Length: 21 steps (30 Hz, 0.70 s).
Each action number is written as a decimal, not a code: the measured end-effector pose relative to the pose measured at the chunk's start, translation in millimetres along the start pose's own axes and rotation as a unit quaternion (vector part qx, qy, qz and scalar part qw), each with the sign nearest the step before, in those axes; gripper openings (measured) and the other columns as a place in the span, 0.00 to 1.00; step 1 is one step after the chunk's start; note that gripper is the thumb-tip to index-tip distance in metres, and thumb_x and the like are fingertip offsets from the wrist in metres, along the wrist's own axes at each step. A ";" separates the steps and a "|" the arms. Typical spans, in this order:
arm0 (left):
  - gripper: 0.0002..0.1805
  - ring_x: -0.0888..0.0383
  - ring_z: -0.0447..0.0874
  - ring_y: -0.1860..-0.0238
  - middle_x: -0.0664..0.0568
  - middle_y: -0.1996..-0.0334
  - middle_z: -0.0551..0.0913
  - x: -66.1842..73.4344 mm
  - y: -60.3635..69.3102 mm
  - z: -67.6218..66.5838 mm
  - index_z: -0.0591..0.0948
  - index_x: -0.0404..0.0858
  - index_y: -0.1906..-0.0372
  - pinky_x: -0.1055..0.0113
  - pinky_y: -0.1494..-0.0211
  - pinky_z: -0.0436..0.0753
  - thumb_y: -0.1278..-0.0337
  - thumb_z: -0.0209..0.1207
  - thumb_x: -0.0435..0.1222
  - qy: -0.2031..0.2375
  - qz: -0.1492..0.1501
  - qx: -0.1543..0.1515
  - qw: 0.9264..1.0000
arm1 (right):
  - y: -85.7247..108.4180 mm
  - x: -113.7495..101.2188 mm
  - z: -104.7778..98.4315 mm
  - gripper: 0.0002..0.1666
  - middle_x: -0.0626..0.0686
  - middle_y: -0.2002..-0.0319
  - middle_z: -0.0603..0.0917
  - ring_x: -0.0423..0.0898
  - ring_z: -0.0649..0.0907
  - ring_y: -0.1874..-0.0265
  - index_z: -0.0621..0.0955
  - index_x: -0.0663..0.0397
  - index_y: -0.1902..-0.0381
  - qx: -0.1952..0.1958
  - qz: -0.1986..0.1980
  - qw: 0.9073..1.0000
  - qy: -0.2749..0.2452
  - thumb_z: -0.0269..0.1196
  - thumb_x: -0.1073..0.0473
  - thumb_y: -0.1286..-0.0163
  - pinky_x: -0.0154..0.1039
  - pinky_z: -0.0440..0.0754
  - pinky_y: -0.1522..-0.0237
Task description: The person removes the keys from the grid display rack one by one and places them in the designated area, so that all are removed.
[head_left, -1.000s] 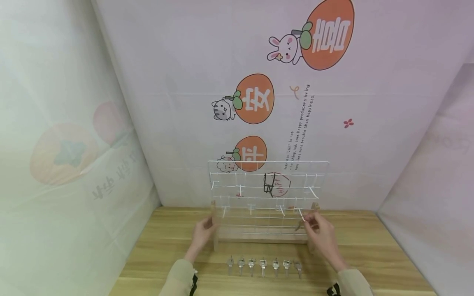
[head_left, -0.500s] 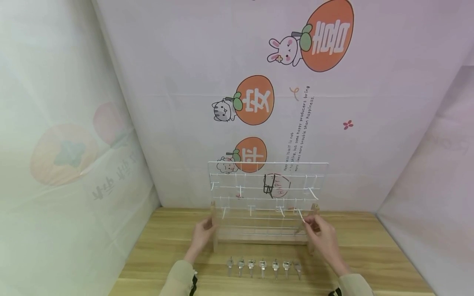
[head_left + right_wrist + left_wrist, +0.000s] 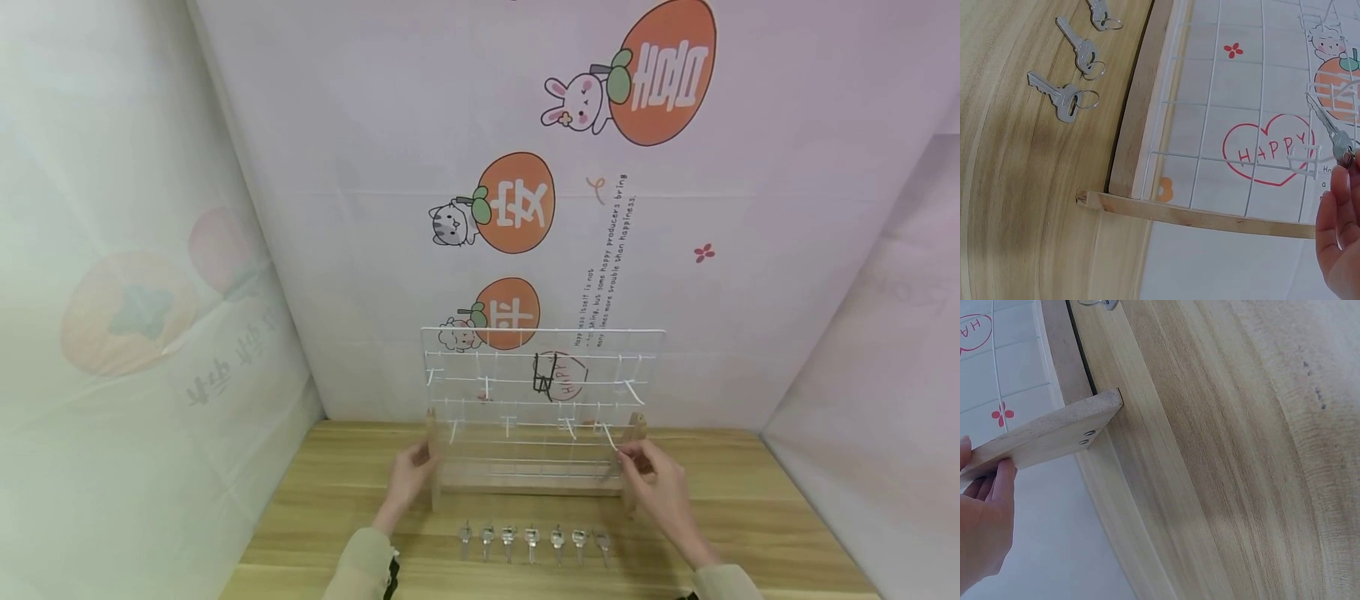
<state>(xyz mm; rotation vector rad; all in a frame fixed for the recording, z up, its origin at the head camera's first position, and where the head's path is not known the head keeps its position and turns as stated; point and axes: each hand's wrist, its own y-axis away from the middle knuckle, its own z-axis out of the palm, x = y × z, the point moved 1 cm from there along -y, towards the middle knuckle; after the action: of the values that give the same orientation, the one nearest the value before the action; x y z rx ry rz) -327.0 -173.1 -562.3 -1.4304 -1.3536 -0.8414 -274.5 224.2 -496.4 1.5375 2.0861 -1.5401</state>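
Observation:
A white wire grid rack (image 3: 543,331) with several white hooks stands in a wooden frame on the table. My left hand (image 3: 408,479) holds the frame's left wooden post (image 3: 1054,425), with the thumb on one side and fingers on the other in the left wrist view. At the rack's right side, my right hand (image 3: 660,487) pinches a silver key (image 3: 1339,142) by its head end, blade pointing away from the fingers. The fingertips are close to the tip of a lower right hook (image 3: 611,437); whether the key's ring is round it, I cannot tell.
Several silver keys with rings lie in a row in front of the rack, among them a middle key (image 3: 532,537). A black wire piece (image 3: 545,372) shows at the grid's upper middle. White printed cloth (image 3: 375,250) walls the table at the back and sides.
My right hand has shifted slightly right and down with the key, still close to the hook's tip. My left hand stays on the post, and the row of keys lies as before.

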 end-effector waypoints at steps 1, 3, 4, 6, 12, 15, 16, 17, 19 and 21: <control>0.27 0.33 0.79 0.39 0.29 0.41 0.78 0.2 0.5 -0.3 0.74 0.25 0.38 0.47 0.36 0.82 0.37 0.64 0.37 -0.002 0.001 -0.001 1.000 | 0.5 -0.4 -0.7 0.08 0.55 0.71 0.87 0.28 0.79 0.75 0.82 0.59 0.65 -0.001 -0.002 1.000 -0.001 0.66 0.74 0.40 0.25 0.83 0.74; 0.28 0.33 0.79 0.40 0.28 0.41 0.78 0.5 1.2 -0.6 0.74 0.25 0.38 0.47 0.37 0.82 0.38 0.64 0.37 -0.003 0.001 -0.002 1.000 | 1.7 -0.9 -1.9 0.08 0.55 0.71 0.87 0.28 0.79 0.74 0.82 0.59 0.65 -0.004 -0.003 1.000 0.001 0.66 0.74 0.40 0.25 0.83 0.73; 0.28 0.33 0.79 0.40 0.28 0.41 0.78 0.8 1.4 -0.7 0.74 0.25 0.38 0.47 0.37 0.82 0.38 0.64 0.37 -0.004 0.002 -0.002 1.000 | 2.4 -0.7 -2.4 0.08 0.54 0.71 0.87 0.28 0.78 0.74 0.82 0.59 0.65 -0.007 -0.004 1.000 0.002 0.66 0.74 0.40 0.25 0.83 0.72; 0.28 0.33 0.79 0.41 0.28 0.42 0.78 1.5 1.4 -0.8 0.74 0.24 0.38 0.47 0.38 0.83 0.38 0.64 0.37 -0.007 0.004 -0.002 1.000 | 4.2 0.4 -3.2 0.08 0.54 0.72 0.86 0.28 0.78 0.74 0.82 0.58 0.65 -0.012 -0.005 1.000 0.005 0.66 0.74 0.40 0.26 0.83 0.72; 0.27 0.34 0.81 0.41 0.29 0.42 0.79 3.4 1.6 -1.1 0.75 0.25 0.39 0.47 0.38 0.83 0.38 0.64 0.37 -0.016 0.002 0.001 1.000 | 12.6 12.2 -4.7 0.09 0.53 0.73 0.86 0.31 0.78 0.76 0.81 0.60 0.66 -0.028 -0.013 0.999 0.013 0.66 0.75 0.41 0.28 0.83 0.74; 0.26 0.36 0.82 0.42 0.29 0.42 0.80 4.2 2.2 -1.4 0.76 0.25 0.40 0.47 0.38 0.83 0.38 0.64 0.37 -0.019 -0.001 0.003 1.000 | 17.4 21.6 -4.8 0.09 0.53 0.74 0.85 0.31 0.78 0.76 0.81 0.61 0.66 -0.039 -0.009 0.999 0.020 0.66 0.76 0.42 0.27 0.82 0.75; 0.26 0.36 0.82 0.42 0.30 0.43 0.80 4.3 2.3 -1.5 0.76 0.25 0.40 0.47 0.38 0.83 0.38 0.64 0.37 -0.019 0.000 0.003 1.000 | 19.0 25.1 -4.7 0.09 0.52 0.74 0.85 0.30 0.77 0.76 0.81 0.60 0.66 -0.044 -0.005 0.999 0.024 0.66 0.75 0.42 0.27 0.81 0.75; 0.26 0.36 0.82 0.42 0.30 0.43 0.80 4.4 2.4 -1.6 0.76 0.25 0.40 0.47 0.38 0.83 0.38 0.64 0.37 -0.019 0.000 0.003 1.000 | 20.8 29.1 -4.3 0.09 0.51 0.74 0.85 0.28 0.77 0.76 0.81 0.60 0.66 -0.050 -0.002 0.998 0.031 0.66 0.75 0.42 0.26 0.81 0.74; 0.26 0.36 0.82 0.42 0.30 0.43 0.80 4.4 2.3 -1.6 0.76 0.25 0.40 0.47 0.38 0.83 0.38 0.64 0.37 -0.018 0.000 0.004 1.000 | 23.0 33.3 -4.4 0.09 0.50 0.74 0.85 0.27 0.76 0.75 0.82 0.59 0.66 -0.064 0.007 0.997 0.038 0.66 0.74 0.42 0.26 0.81 0.74; 0.26 0.36 0.82 0.42 0.30 0.43 0.81 4.1 2.6 -1.6 0.76 0.26 0.40 0.47 0.38 0.83 0.38 0.64 0.37 -0.020 0.000 0.004 1.000 | 25.7 37.1 -4.6 0.08 0.49 0.73 0.85 0.28 0.76 0.75 0.82 0.57 0.66 -0.082 0.024 0.995 0.043 0.66 0.73 0.41 0.25 0.82 0.73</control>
<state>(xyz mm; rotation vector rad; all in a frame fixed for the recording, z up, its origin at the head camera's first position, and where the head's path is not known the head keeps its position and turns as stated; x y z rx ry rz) -323.6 -173.1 -558.4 -1.4486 -1.3859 -0.8095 -270.3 250.4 -533.2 1.6068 2.1431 -1.2733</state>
